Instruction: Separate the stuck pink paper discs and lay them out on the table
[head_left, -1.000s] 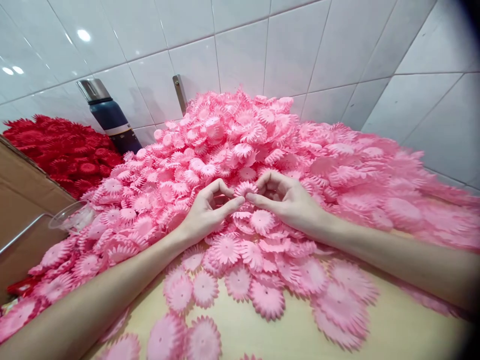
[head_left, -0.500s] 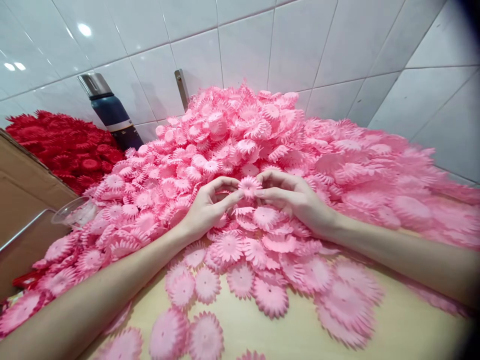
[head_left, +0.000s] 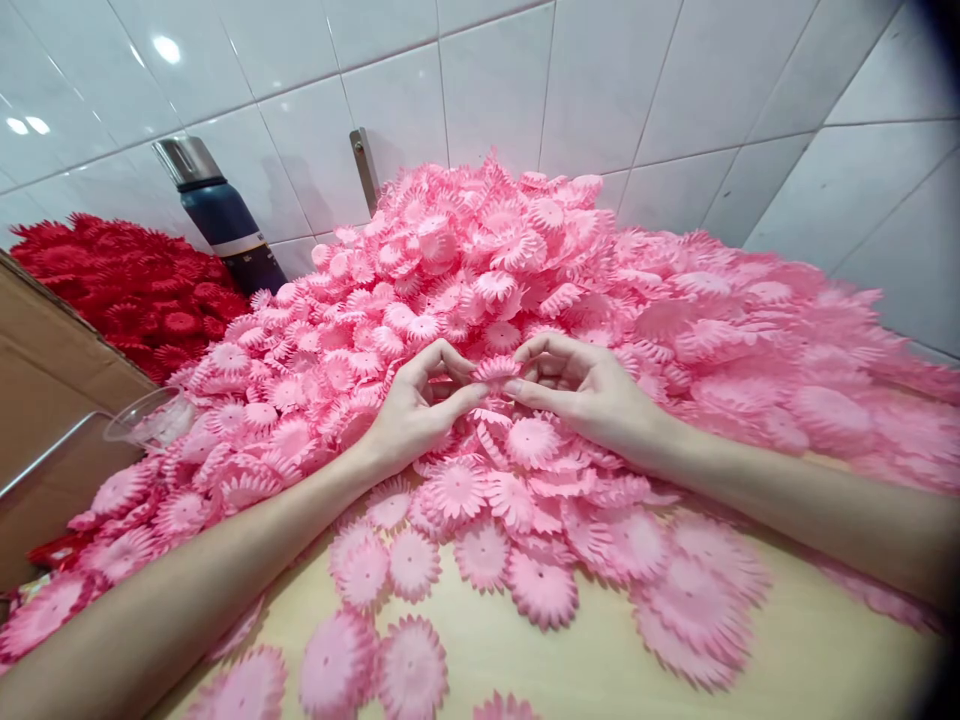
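Observation:
Between my two hands is a small pink flower piece (head_left: 496, 369) with a scalloped, toothed edge, now seen nearly edge-on. My left hand (head_left: 424, 400) pinches its left side between thumb and index finger. On the other side, my right hand (head_left: 589, 395) grips it the same way, thumb in front and fingers curled behind. Both hands are in front of a big heap of similar pink flower pieces (head_left: 442, 240). Just below them, more pieces lie overlapped on the pale tabletop (head_left: 570, 670).
At the far left, a dark blue bottle (head_left: 225, 215) with a metal cap leans beside a heap of red flower pieces (head_left: 135, 290). A cardboard box (head_left: 60, 380) and a clear plastic cup (head_left: 150, 418) are at left. White wall tiles (head_left: 495, 90) rise behind.
The flower piece in my fingers has tipped from facing me to nearly edge-on. My right thumb has moved slightly in and down; both hands stay in about the same place.

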